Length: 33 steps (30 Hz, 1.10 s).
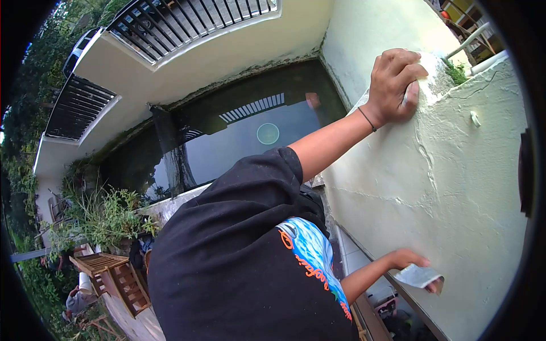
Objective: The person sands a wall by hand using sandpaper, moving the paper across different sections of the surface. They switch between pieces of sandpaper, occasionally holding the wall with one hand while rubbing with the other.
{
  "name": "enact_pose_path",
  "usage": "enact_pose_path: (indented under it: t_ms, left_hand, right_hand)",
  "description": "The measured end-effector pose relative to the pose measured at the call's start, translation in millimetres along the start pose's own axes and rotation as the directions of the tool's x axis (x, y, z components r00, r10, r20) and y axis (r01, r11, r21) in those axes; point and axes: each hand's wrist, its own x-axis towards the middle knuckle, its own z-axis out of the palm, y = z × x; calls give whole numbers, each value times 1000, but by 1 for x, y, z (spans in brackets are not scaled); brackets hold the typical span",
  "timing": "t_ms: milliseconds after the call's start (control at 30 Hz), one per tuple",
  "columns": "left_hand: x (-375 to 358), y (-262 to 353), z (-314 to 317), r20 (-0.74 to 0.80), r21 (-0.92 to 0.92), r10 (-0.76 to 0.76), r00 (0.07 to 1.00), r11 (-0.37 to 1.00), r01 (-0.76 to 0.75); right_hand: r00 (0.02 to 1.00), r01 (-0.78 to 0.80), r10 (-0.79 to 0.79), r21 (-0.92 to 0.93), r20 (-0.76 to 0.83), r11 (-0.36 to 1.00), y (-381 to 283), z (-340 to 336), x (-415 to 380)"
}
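My left hand (395, 85) grips the top corner of a pale painted wall (466, 170), its fingers curled over the edge and a dark band at the wrist. Lower down, my right hand (412, 261) is closed around a thin grey sheet (418, 276) that looks like sandpaper. The sheet is bent and lies close against the wall's face, fingertips showing past its lower edge. Cracks and rough patches run across the paint between the two hands. My black shirt (244, 244) fills the lower middle of the view.
Dark pond water (244, 131) lies beyond my arm, with a pale round shape (268, 134) in it. A hook (475, 119) sticks out of the wall. Black railings (182, 25) top the far wall. Plants (114, 216), a wooden chair (116, 278) and a seated person (79, 301) are at lower left.
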Motion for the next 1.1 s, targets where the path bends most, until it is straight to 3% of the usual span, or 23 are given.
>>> enact_pose_path:
  t_ms: [33, 100, 167, 233, 267, 300, 333, 400, 433, 467, 500, 533, 567, 633, 733, 767, 800, 833, 867, 900, 967, 1033, 1100]
  left_hand:
    - [-1, 0, -1, 6, 12, 2, 1000, 1000, -2]
    - [-1, 0, -2, 7, 3, -6, 1000, 1000, 6]
    - [-1, -2, -1, 6, 8, 16, 1000, 1000, -16]
    - [-1, -5, 0, 16, 9, 38, 999, 999, -38]
    - [-2, -5, 1, 21, 5, 39, 999, 999, -39]
    - [-2, -4, 1, 24, 4, 44, 999, 999, -44]
    - [0, -1, 0, 10, -12, 35, 999, 999, -35]
    - [2, 1, -1, 0, -7, 25, 1000, 1000, -25]
    - [3, 2, 0, 1, -10, 24, 1000, 1000, -24]
    - [2, 2, 0, 4, -9, 23, 1000, 1000, -23]
    - [2, 2, 0, 3, -5, 21, 1000, 1000, -21]
    - [2, 3, -1, 9, -12, 13, 1000, 1000, -13]
    - [1, 3, -1, 2, -24, 9, 1000, 1000, -9]
    - [1, 1, 0, 8, 12, 37, 999, 999, -37]
    - [0, 5, -3, 72, 5, 10, 997, 1000, -10]
    - [2, 6, -3, 111, 7, -10, 994, 1000, 9]
    - [3, 7, -3, 106, 12, -7, 994, 1000, 6]
    - [3, 7, -4, 110, -2, -10, 994, 1000, 10]
    - [3, 7, -3, 110, 21, 0, 994, 1000, -3]
    - [2, 7, -3, 113, 41, 12, 994, 999, -16]
    - [4, 9, -3, 116, 26, 4, 993, 1000, -7]
    - [3, 10, -4, 129, 50, 8, 992, 999, -15]
    - [5, 11, -3, 128, 49, 7, 992, 999, -14]
  right_hand:
    - [971, 206, -163, -264, 175, 942, 3, -4, -34]
    - [924, 230, -156, -181, 350, 956, 2, -13, -81]
    - [934, 231, -139, -258, 330, 938, 29, -8, -70]
    - [992, 0, 30, -238, 122, 971, 1, -17, 5]
    - [939, -333, 330, 10, 98, 943, -20, -24, 45]
    - [795, -605, 590, 266, 143, 751, -43, -31, 77]
    - [793, -606, 596, 254, 123, 754, -64, -34, 95]
    - [678, -711, 725, 360, 121, 604, -90, -37, 115]
    - [861, -495, 505, 307, 52, 813, -62, -23, 92]
    - [972, -228, 234, 229, -1, 946, -28, -7, 53]
    - [997, -7, 10, -36, 73, 999, -23, -4, 21]
    - [962, 235, -181, -275, 205, 932, -24, -5, -11]
    - [922, 252, -196, -131, 333, 959, -21, -10, -36]
    - [932, 232, -152, -221, 329, 947, -15, -13, -28]
    - [996, 2, 9, -129, 84, 992, -22, -25, 55]
    - [997, -70, 74, 122, -25, 990, -22, -21, 78]
    - [949, -313, 308, 349, 73, 883, -35, -24, 95]
    - [845, -523, 489, 527, 218, 670, -49, -25, 103]
    - [958, -286, 278, 343, 75, 895, -55, -19, 98]
    - [1000, -18, 18, 101, -7, 995, -57, -13, 85]
    - [941, 315, -264, -254, 214, 915, -46, 0, 19]
    - [838, 352, -310, -11, 449, 936, -24, -12, -45]
    - [877, 336, -273, -98, 396, 937, -2, -15, -33]
